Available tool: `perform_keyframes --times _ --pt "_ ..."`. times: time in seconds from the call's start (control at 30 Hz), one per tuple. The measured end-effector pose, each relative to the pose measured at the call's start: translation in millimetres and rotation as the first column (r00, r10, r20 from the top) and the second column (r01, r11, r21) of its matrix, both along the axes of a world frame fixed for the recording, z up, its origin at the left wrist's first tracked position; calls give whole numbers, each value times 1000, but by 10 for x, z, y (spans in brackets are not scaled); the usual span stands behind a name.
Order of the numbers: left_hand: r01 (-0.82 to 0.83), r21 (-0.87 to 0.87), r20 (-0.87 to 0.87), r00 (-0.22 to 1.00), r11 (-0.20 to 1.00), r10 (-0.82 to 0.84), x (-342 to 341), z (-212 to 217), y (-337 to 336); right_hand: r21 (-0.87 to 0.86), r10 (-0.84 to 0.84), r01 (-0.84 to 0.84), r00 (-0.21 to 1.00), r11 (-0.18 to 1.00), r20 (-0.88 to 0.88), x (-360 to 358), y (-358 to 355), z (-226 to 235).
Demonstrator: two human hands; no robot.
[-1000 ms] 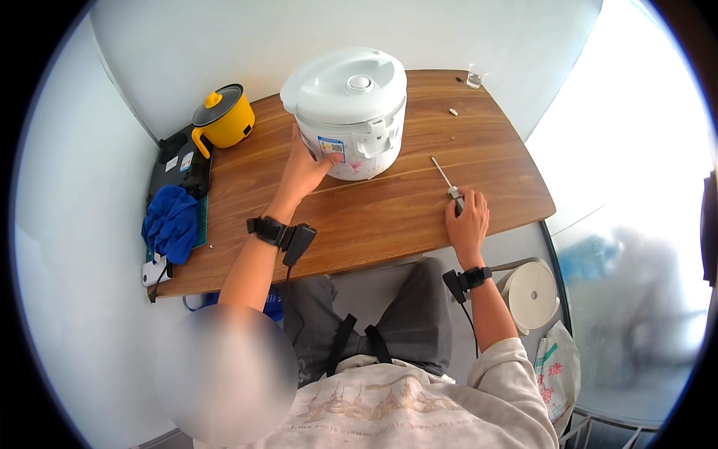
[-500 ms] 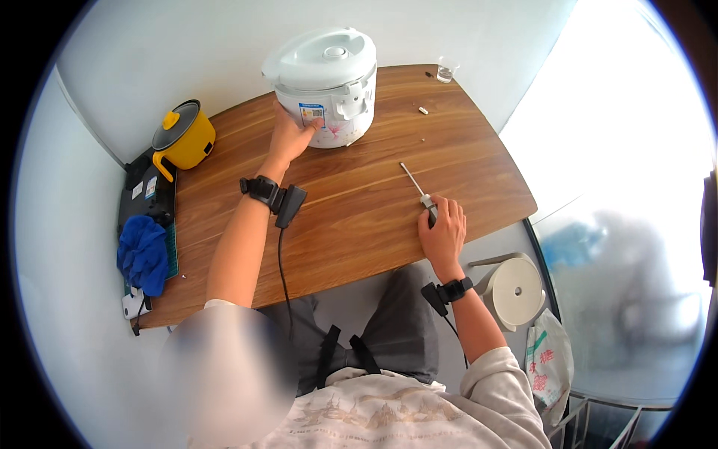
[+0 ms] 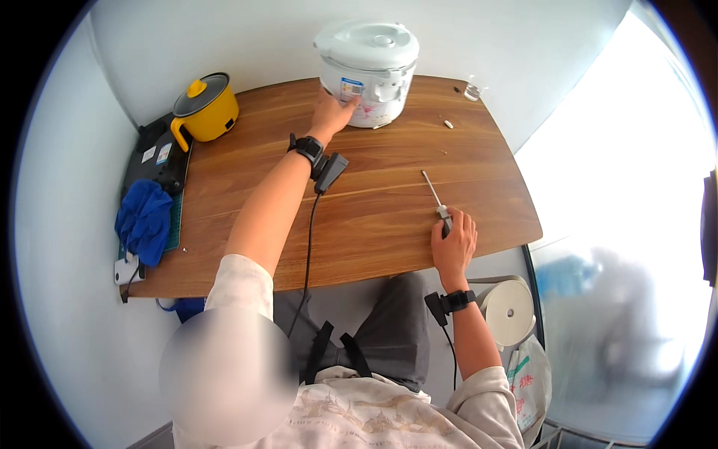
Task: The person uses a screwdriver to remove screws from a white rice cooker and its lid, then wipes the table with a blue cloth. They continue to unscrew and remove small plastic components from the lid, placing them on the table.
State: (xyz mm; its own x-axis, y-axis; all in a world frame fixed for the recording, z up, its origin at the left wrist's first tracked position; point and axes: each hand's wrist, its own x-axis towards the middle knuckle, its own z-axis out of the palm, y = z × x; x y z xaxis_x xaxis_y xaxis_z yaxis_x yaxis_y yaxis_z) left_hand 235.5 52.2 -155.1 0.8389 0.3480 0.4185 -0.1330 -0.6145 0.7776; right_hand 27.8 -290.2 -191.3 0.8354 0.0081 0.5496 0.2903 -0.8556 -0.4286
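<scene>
A white rice cooker [image 3: 366, 71] with its lid down stands upright at the back of the wooden table [image 3: 336, 217]. Against its lower left front presses my left hand [image 3: 333, 112], the thumb lying across the front below a blue label. The other fingers go round the side and are partly hidden. My right hand [image 3: 454, 243] is closed round the grey handle of a screwdriver [image 3: 432, 189] near the table's right front edge. The shaft points away from me, low over the tabletop or resting on it; I cannot tell which.
A yellow electric pot [image 3: 212, 120] stands at the left, beside a black case [image 3: 155, 153] and a blue cloth [image 3: 143, 221]. A clear cup [image 3: 472, 91] and a small white piece [image 3: 449, 124] are at the back right. A beige stool [image 3: 508, 310] is below the table's right edge.
The rice cooker has slid back across the table toward the wall, my left arm reaching farther with it. The view has shifted a little. My right hand keeps the screwdriver in about the same place.
</scene>
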Motion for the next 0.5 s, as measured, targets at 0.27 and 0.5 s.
perform_keyframes --times 0.27,0.5 --pt "241 99 -424 888 965 -178 -1235 313 41 -28 -4 3 1000 1000 -6 2 -73 -36" --pt "306 442 -597 802 843 22 -2577 140 156 -30 -9 10 1000 1000 18 17 -66 -40"
